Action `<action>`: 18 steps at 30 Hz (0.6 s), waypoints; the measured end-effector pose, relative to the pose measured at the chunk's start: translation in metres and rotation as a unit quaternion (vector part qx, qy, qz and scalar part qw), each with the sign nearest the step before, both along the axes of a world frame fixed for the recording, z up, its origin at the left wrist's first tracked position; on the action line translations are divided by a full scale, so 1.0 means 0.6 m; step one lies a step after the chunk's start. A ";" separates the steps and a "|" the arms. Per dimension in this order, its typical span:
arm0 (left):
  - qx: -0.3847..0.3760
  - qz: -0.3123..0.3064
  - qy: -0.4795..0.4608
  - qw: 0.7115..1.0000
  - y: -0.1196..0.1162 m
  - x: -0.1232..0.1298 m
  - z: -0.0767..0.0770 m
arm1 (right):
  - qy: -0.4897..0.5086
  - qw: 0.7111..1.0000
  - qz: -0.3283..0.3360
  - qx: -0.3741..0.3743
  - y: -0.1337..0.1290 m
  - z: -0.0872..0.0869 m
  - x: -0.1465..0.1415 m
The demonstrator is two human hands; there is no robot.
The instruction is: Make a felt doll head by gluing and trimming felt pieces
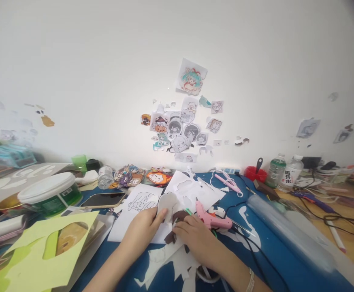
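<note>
My left hand [148,223] pinches a white paper cutout [167,202] with a dark edge, its thumb lying on top. My right hand [197,235] is closed with bent fingers at a dark brown paper piece [179,215], beside the cutout; its fingertips are partly hidden. Under my left hand lies a sheet with a line drawing [142,201]. A pink hot glue gun [215,219] rests just beyond my right hand. White paper scraps [161,259] are spread below my hands.
A green tub with a white lid [51,190] and a phone [104,200] are at left, near yellow cut paper [70,247]. At right are a clear rolled plastic tube [289,231], bottles [289,172], a red pot [255,174] and black cables. Paper drawings [180,125] hang on the wall.
</note>
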State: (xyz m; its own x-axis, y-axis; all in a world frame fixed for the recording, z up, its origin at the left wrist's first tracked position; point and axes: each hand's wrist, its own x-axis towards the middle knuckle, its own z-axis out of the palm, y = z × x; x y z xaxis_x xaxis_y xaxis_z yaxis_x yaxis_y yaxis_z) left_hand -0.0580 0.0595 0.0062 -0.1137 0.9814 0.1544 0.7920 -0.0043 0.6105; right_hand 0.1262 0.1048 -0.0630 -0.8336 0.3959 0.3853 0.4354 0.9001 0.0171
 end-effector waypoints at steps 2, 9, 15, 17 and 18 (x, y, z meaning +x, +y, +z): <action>0.006 0.022 0.037 0.999 0.001 -0.003 -0.001 | 0.001 1.000 0.007 0.008 0.002 0.004 -0.008; -0.031 0.024 -0.083 0.996 0.010 -0.016 -0.001 | 0.002 0.999 -0.012 -0.043 -0.008 0.032 -0.019; -0.018 0.004 -0.156 0.988 0.013 -0.014 -0.004 | -0.013 0.991 0.014 -0.130 -0.025 0.057 0.012; -0.012 0.001 -0.154 0.988 0.014 -0.013 -0.006 | -0.019 0.991 0.005 -0.131 -0.025 0.056 0.016; -0.010 -0.002 -0.153 0.988 0.015 -0.013 -0.007 | -0.023 0.991 0.000 -0.130 -0.024 0.054 0.016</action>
